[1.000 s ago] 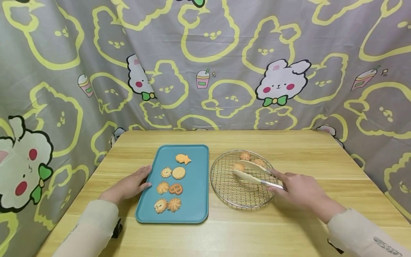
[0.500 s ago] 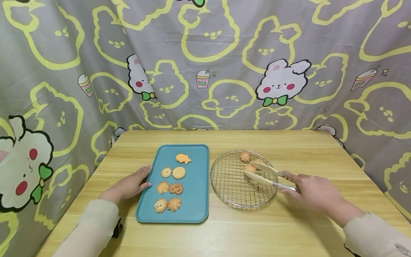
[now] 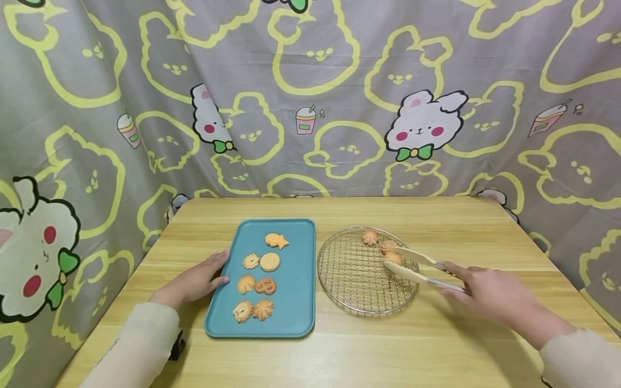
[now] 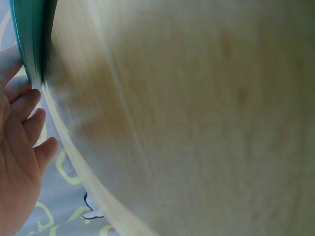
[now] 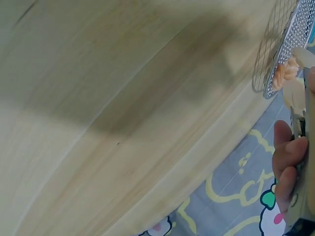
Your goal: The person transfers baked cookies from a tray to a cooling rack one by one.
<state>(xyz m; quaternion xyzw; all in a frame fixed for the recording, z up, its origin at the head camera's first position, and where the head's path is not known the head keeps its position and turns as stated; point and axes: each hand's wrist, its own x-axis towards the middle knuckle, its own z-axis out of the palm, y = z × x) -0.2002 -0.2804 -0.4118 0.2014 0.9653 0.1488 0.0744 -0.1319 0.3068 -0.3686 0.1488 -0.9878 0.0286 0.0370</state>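
My right hand (image 3: 499, 293) holds a pair of tongs (image 3: 409, 273) with cream tips and metal handles. Between the tips is a round golden cookie (image 3: 393, 258) at the right side of a round wire rack (image 3: 351, 275). A swirled cookie (image 3: 387, 246) lies right behind it, and a fluted cookie (image 3: 370, 237) farther back. My left hand (image 3: 196, 277) rests against the left rim of a teal tray (image 3: 293, 296), fingers loosely extended. In the right wrist view, the tong tips and an orange-brown cookie (image 5: 285, 73) appear at the right edge.
Several cookies lie in pairs on the tray, among them a pretzel-shaped cookie (image 3: 265, 285), a round cookie (image 3: 270, 262) and a fish-shaped cookie (image 3: 276, 240). Tray and rack stand side by side on a wooden table (image 3: 359, 350). A patterned curtain (image 3: 310, 64) hangs behind.
My right hand has moved rightward with the tongs, and the cookie between the tips has shifted from the rack's middle to its right side. The left hand and tray stay in place.
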